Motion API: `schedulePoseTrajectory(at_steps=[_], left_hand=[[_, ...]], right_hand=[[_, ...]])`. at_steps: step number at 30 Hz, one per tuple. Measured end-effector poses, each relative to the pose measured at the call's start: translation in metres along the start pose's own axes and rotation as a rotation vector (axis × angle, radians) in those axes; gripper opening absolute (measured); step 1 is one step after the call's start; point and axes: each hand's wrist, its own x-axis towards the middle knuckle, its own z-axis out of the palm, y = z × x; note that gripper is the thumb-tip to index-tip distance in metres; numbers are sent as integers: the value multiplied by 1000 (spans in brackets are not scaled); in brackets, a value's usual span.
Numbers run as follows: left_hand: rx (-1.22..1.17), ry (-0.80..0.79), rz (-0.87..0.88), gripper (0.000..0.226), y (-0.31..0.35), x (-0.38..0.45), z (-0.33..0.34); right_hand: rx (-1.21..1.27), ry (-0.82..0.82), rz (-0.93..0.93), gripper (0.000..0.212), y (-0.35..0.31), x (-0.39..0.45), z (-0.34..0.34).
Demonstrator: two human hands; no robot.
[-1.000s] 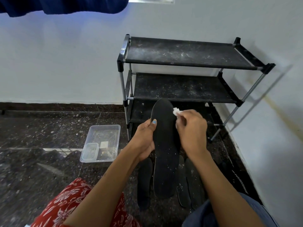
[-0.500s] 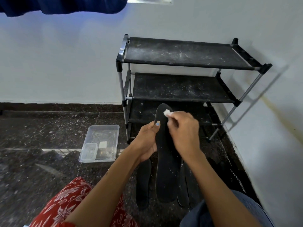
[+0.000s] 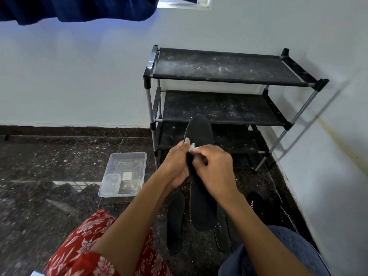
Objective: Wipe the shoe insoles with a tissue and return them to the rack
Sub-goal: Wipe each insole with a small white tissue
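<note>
A long black insole [image 3: 200,176] stands upright in front of me, toe pointing at the rack. My left hand [image 3: 176,164] grips its left edge, thumb on the front face. My right hand [image 3: 214,168] pinches a small white tissue [image 3: 193,146] and presses it on the insole near my left thumb. The black three-shelf shoe rack [image 3: 223,66] stands against the white wall, its shelves dusty and bare. More black insoles lie on the floor below my hands, one on the left [image 3: 175,218] and one on the right [image 3: 222,234].
A clear plastic tub [image 3: 127,162] with a smaller box inside sits on the dark speckled floor left of the rack. Dark striped footwear [image 3: 258,202] lies by the wall on the right. A blue curtain [image 3: 75,8] hangs at top left.
My right hand slid the tissue from the insole's right side across and down to its left edge by my left thumb. The insole stayed upright in my left hand.
</note>
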Motion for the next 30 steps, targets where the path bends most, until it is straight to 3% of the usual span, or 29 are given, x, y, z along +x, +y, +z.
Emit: schedulePoseTrajectory(at_steps=[5, 10, 15, 22, 27, 30], left_hand=[[22, 34, -21, 35, -2, -12, 14], [-13, 16, 22, 28, -9, -54, 24], [-56, 83, -7, 33, -24, -98, 20], [-90, 153, 8, 39, -56, -133, 14], [-86, 147, 42, 39, -58, -121, 10], [-73, 142, 34, 38, -57, -109, 16]], right_hand=[[-1, 43, 61, 19, 2, -7, -16], [39, 32, -8, 18, -13, -30, -32], [153, -54, 2, 23, -33, -67, -45], [265, -75, 253, 35, -52, -101, -53], [-38, 190, 223, 19, -41, -96, -57], [-131, 68, 104, 10, -36, -95, -52]])
